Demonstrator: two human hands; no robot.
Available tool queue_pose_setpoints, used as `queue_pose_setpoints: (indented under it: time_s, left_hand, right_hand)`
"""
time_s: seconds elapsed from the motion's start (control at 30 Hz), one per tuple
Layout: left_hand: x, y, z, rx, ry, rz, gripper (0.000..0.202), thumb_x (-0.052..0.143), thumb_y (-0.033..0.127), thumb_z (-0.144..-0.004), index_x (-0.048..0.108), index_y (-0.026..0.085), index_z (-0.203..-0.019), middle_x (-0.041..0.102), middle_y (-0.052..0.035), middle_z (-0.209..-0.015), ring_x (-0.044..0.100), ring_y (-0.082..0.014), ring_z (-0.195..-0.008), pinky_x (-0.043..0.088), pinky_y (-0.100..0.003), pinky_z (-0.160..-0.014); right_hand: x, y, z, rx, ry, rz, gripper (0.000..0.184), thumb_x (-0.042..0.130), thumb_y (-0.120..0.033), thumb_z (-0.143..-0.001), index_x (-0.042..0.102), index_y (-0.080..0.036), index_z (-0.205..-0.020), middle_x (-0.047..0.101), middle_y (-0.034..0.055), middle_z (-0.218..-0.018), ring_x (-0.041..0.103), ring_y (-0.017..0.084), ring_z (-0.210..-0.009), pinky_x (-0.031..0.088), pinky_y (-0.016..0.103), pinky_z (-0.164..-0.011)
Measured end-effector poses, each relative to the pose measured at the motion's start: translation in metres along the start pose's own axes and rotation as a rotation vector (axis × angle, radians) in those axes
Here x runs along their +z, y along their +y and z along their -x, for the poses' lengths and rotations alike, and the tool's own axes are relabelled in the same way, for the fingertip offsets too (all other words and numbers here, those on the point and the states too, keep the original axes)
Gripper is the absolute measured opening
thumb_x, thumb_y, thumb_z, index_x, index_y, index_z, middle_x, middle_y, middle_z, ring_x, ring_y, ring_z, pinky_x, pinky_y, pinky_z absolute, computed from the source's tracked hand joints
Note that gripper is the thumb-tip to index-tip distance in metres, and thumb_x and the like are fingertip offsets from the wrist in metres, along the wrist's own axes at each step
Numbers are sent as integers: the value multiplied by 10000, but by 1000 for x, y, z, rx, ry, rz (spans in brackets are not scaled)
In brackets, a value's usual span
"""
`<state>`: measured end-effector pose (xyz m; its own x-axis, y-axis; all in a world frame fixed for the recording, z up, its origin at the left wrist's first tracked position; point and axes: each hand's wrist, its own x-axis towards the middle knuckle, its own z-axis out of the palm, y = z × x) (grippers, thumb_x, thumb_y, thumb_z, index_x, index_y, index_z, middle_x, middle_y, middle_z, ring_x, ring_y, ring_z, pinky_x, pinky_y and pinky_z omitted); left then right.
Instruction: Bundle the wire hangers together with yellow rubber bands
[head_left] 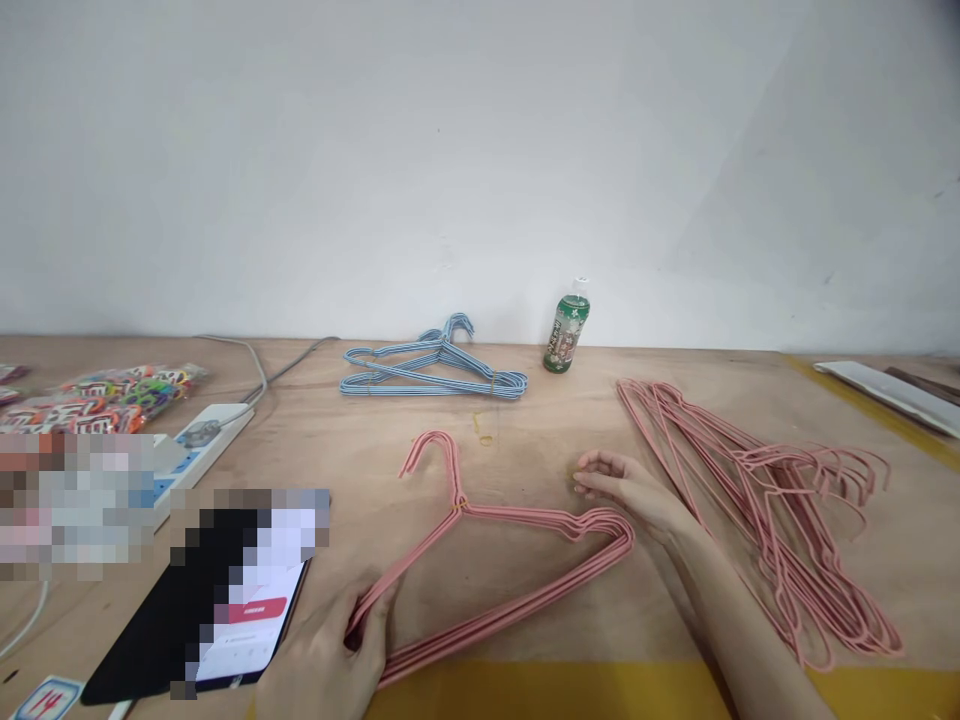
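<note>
Our left grip (322, 660) pinches the bundled pink hangers (510, 610), probably to steady them, while our right grip (622, 490) sits loosely spread nearby.

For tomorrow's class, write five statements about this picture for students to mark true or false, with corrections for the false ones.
1. The left hand grips one end of a bundle of pink wire hangers. True.
2. A yellow rubber band binds that bundle near the hooks. True.
3. The right hand grips the green-labelled bottle. False: it rests beside the bundle, away from the bottle.
4. The blue-striped wire hangers lie right of the right hand. False: they lie farther back, near the wall; a loose pile of pink wire hangers lies there.
5. A white power strip lies left of the bundle. True.
</note>
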<state>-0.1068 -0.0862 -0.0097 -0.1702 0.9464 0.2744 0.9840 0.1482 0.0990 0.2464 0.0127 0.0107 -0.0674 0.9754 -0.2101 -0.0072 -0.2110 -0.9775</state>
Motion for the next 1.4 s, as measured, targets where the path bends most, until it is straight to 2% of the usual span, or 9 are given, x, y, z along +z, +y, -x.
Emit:
queue_pose_setpoints:
  time_s: [0.2, 0.37, 0.47, 0.53, 0.7, 0.83, 1.03, 1.2, 1.4]
  left_hand:
    - [-2, 1, 0, 3, 5, 23, 288, 460, 412, -891, 706, 290, -978, 742, -15, -872, 670, -214, -768, 387, -255, -557]
    - [-2, 1, 0, 0, -6, 8, 290, 449, 425, -898, 702, 291, -944, 739, -13, -815, 672, -221, -784, 372, -252, -547]
    - [-2, 1, 0, 9, 9, 6, 292, 445, 420, -897, 699, 286, -952, 741, -14, -851, 673, -212, -776, 379, -249, -552]
    - [-2, 1, 0, 10, 13, 2, 296, 442, 421, -897, 700, 288, -950, 741, -15, -839, 673, -212, -772, 388, -247, -561]
    - [0, 0, 0, 6, 8, 6, 293, 447, 411, -895, 704, 296, -978, 745, -12, -863, 672, -212, -770, 396, -244, -566]
    - [-1, 1, 0, 4, 11, 7, 286, 461, 413, -888, 700, 292, -989, 745, -8, -910, 674, -208, -775, 393, -243, -563]
    - [-5, 2, 0, 2, -10, 23, 290, 451, 406, -896, 707, 287, -965, 744, -11, -839, 674, -209, -745, 394, -250, -560]
    - [-4, 2, 0, -4, -10, 20, 274, 466, 405, -893, 703, 292, -971, 746, -3, -868, 676, -215, -792, 393, -244, -568]
    - [-3, 2, 0, -22, -27, 5, 254, 478, 407, -896, 694, 301, -975, 742, 7, -868, 676, -204, -788, 390, -240, -574]
  right_hand:
    - [-1, 4, -1, 51, -1, -27, 305, 803, -388, -639, 637, -171, -773, 624, 13, -804, 588, 133, -734, 465, 277, -732]
    - [-1, 5, -2, 76, 21, -54, 284, 783, -405, -672, 647, -165, -738, 622, 14, -758, 572, 117, -698, 451, 253, -682]
    - [-1, 5, -2, 75, 31, -77, 290, 764, -423, -688, 665, -159, -761, 657, 46, -817, 547, 112, -658, 438, 253, -621]
    - [-1, 4, -3, 64, 52, -102, 293, 760, -432, -687, 654, -168, -756, 663, 46, -844, 503, 94, -599, 406, 247, -555]
    - [-1, 2, -2, 45, 119, -153, 303, 778, -428, -656, 607, -178, -674, 611, 10, -726, 378, 60, -497, 291, 238, -443]
    - [-2, 0, -2, 50, 152, -190, 302, 786, -417, -638, 638, -162, -707, 640, 45, -790, 347, 51, -485, 232, 236, -406]
    - [-5, 4, -5, 14, 257, -255, 293, 820, -389, -562, 647, -183, -678, 695, 72, -874, 469, 95, -568, 358, 249, -467]
    - [-3, -1, -3, -38, 295, -280, 303, 830, -404, -575, 630, -184, -631, 708, 83, -1026, 546, 111, -641, 363, 225, -463]
    - [-4, 1, -5, -115, 318, -334, 244, 832, -341, -579, 658, -179, -635, 709, 64, -1042, 541, 77, -619, 418, 187, -491]
